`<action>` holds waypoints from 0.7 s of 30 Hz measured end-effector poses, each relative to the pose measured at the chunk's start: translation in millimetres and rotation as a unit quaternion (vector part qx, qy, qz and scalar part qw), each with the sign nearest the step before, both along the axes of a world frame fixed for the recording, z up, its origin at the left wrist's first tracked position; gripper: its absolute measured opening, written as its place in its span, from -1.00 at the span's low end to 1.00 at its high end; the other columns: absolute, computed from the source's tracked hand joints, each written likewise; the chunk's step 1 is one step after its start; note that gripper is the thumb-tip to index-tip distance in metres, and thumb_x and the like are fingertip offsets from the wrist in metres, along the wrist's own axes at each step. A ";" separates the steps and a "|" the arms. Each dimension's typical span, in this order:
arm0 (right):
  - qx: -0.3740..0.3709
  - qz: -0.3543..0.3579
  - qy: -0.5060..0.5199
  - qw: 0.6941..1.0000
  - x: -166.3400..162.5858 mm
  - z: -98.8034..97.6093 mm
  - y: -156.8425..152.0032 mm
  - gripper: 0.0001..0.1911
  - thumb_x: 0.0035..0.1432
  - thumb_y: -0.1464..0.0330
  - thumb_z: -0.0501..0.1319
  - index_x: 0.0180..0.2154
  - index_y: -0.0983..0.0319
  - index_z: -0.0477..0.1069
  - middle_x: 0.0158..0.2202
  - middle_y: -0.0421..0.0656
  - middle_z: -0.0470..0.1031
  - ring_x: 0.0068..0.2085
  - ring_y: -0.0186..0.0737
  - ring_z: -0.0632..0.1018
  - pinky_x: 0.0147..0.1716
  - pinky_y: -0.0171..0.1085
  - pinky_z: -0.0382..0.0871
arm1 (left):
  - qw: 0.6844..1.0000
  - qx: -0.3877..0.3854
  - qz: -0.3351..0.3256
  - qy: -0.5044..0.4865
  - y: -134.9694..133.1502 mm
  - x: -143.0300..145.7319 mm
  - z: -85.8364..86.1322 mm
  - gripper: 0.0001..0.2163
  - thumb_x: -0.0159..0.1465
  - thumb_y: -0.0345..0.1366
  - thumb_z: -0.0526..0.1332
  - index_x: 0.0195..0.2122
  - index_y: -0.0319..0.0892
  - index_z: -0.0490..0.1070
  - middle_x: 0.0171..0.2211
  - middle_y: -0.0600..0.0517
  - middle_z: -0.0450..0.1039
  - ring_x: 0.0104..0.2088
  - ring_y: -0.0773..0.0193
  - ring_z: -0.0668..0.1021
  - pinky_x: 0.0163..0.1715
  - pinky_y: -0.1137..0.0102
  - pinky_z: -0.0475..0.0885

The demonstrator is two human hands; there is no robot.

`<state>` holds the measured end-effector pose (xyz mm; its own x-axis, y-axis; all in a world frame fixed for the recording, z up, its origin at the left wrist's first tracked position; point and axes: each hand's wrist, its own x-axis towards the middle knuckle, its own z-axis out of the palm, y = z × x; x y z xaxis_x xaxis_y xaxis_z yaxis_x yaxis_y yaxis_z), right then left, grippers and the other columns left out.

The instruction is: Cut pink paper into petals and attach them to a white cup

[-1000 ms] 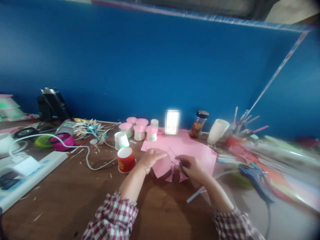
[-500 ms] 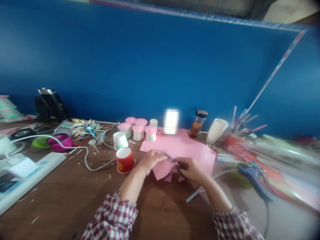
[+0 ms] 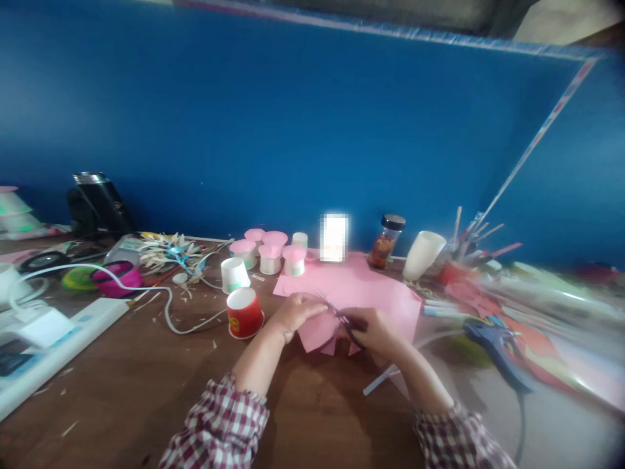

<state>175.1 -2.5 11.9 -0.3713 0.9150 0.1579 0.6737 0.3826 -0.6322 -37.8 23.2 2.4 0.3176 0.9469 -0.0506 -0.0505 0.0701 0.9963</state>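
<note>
My left hand pinches a piece of pink paper between thumb and fingers, above the table. Dark-handled scissors are gripped in my right hand, their blades pointing up and left across the paper, close to my left fingertips. Cut flaps hang from the paper's lower edge. Beneath and behind both hands lies a larger pink sheet. Just left of my left forearm stands a red paper cup.
Several small cups topped with pink discs stand behind a white cup. A glue gun lies at right, a power strip at left. A jar and a tilted white cup stand near the blue wall.
</note>
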 end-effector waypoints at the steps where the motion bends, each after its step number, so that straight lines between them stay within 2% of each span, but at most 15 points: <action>1: -0.001 0.002 0.004 1.000 -0.1 0.0 0.0 -0.65 0.00 0.33 0.24 -0.13 0.19 0.56 -0.40 -0.18 0.61 -0.43 -0.24 0.52 -0.43 -0.37 0.34 | 1.000 -0.002 -0.001 -0.003 0.0 0.0 -0.2 -0.80 0.02 -0.22 0.36 -0.38 -0.24 0.59 -0.38 -0.05 0.57 -0.30 0.20 0.52 -0.21 0.34 0.33; 7: -0.008 0.007 0.007 1.000 0.2 1.8 0.0 -0.65 0.00 0.29 0.25 -0.13 0.20 0.56 -0.38 -0.16 0.61 -0.41 -0.21 0.53 -0.42 -0.35 0.35 | 1.000 -0.015 -0.001 -0.021 -0.8 0.0 0.4 -0.80 0.01 -0.23 0.37 -0.38 -0.24 0.59 -0.39 -0.03 0.57 -0.33 0.23 0.51 -0.24 0.36 0.33; 14: 0.000 0.002 -0.008 1.000 0.6 1.8 0.1 -0.66 0.00 0.34 0.22 -0.14 0.20 0.56 -0.42 -0.18 0.60 -0.45 -0.25 0.51 -0.46 -0.36 0.32 | 1.000 -0.011 0.004 0.000 -1.3 -0.3 2.8 -0.79 0.01 -0.21 0.37 -0.38 -0.23 0.58 -0.38 -0.03 0.57 -0.31 0.22 0.52 -0.22 0.36 0.33; 21: 0.009 0.004 -0.017 1.000 0.2 2.3 0.3 -0.66 0.00 0.31 0.24 -0.14 0.19 0.56 -0.44 -0.18 0.59 -0.48 -0.27 0.48 -0.48 -0.37 0.29 | 1.000 -0.012 0.005 -0.011 -1.9 0.2 3.7 -0.82 0.01 -0.23 0.37 -0.39 -0.21 0.58 -0.37 -0.01 0.57 -0.31 0.23 0.52 -0.22 0.36 0.34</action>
